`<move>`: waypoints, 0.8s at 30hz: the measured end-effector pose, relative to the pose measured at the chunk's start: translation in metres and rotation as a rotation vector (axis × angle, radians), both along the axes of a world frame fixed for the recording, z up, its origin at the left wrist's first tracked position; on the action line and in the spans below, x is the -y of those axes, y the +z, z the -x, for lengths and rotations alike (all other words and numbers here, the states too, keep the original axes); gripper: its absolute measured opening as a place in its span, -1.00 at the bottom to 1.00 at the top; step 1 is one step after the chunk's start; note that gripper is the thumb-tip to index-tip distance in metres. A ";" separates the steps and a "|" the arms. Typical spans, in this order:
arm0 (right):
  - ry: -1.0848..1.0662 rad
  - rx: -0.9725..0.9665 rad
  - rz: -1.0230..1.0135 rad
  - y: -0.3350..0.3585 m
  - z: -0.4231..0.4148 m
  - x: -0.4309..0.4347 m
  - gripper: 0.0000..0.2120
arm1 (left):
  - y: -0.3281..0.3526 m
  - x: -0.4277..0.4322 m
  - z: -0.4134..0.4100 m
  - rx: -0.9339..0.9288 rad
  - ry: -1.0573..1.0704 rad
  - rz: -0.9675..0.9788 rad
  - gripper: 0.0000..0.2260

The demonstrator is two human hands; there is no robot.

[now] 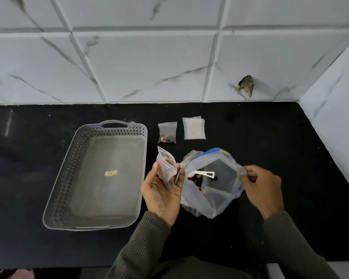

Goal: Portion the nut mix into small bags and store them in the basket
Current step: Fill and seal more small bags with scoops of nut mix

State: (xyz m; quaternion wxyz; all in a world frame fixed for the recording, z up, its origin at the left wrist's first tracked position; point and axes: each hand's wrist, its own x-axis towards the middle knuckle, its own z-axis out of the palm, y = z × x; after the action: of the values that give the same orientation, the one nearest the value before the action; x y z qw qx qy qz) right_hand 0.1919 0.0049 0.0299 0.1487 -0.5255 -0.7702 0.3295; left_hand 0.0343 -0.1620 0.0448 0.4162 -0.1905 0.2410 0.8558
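- Black counter [270, 137]: work surface, with a tiled wall behind.
- Grey basket [54, 190], left of the hands: holds no bags, only a yellow sticker on its floor. Storing not yet begun.
- Large zip bag [216, 200] of nut mix, just right of the basket, mouth open. Right hand [264, 186] pinches its right rim, fingers curled on the plastic, spreading the mouth.
- Left hand [161, 190] grips a small bag [166, 168] upright beside that mouth; a few nuts seem to be inside. Judged step: filling the second portion.
- Filled small bag [167, 132] and stack of empty bags [193, 128] lie behind on the counter, near each other but apart.
- White scoop [201, 174] lies inside the large bag on the nuts. The next move likely needs the right hand to let go of the rim and take the scoop. Slack plastic may then fold over it.
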 end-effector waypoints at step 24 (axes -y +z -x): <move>-0.034 -0.038 -0.367 0.053 -0.044 0.001 -0.56 | 0.000 -0.024 -0.041 -0.005 -0.088 0.039 -0.71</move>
State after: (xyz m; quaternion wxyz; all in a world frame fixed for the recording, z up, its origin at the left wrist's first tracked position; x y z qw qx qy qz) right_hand 0.2360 0.0034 0.0826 0.2623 -0.4960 -0.8054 0.1908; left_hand 0.0756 -0.1378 0.0453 0.4489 -0.1856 0.2668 0.8324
